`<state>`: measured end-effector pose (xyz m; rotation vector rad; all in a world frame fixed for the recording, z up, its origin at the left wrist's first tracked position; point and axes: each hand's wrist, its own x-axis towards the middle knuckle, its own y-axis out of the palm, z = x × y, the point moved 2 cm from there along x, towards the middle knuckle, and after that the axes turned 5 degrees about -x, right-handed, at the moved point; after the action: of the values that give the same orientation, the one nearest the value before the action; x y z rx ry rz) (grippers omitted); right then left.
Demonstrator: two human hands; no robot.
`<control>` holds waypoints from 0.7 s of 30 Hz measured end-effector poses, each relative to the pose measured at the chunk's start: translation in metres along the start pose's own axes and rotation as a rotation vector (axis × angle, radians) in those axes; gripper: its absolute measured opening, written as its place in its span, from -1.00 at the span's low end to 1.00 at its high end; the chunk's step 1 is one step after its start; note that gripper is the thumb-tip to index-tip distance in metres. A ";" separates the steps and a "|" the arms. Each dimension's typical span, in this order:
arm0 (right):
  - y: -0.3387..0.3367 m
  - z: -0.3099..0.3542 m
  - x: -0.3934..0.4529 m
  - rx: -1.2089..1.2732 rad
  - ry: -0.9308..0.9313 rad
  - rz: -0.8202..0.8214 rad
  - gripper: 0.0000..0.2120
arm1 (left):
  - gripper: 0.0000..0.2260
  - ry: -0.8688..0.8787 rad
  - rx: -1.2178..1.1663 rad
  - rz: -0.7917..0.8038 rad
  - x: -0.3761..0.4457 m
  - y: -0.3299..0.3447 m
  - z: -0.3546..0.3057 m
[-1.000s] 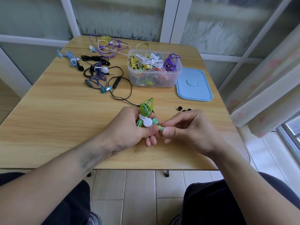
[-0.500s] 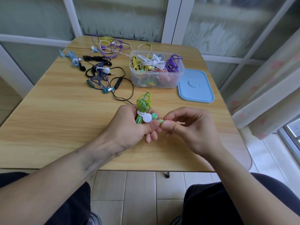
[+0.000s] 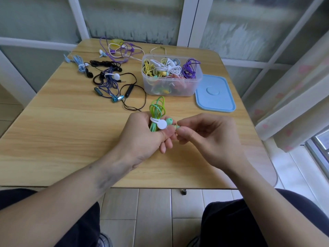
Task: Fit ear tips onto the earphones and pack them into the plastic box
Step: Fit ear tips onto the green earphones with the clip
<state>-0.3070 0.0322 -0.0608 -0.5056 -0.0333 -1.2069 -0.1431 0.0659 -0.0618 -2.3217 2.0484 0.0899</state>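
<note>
Mid-frame, my left hand (image 3: 142,138) grips the light, floppy green earphone bundle (image 3: 156,111); right hand (image 3: 204,138) pinches its bud. I'd hold the stiff bud.

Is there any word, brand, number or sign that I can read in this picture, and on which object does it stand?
None can be read.
The blue lid bears only a raised round mark, no letters.
The clear plastic box shows no label.
The white cable clip on the green earphones is blank.
</note>
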 end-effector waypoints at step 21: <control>-0.003 0.001 0.001 0.131 0.069 -0.009 -0.86 | -0.86 0.237 -0.058 0.008 0.002 0.003 -0.008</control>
<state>-0.3095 0.0311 -0.0590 -0.3498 -0.0554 -1.2218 -0.1457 0.0632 -0.0541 -2.4649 2.1870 -0.1337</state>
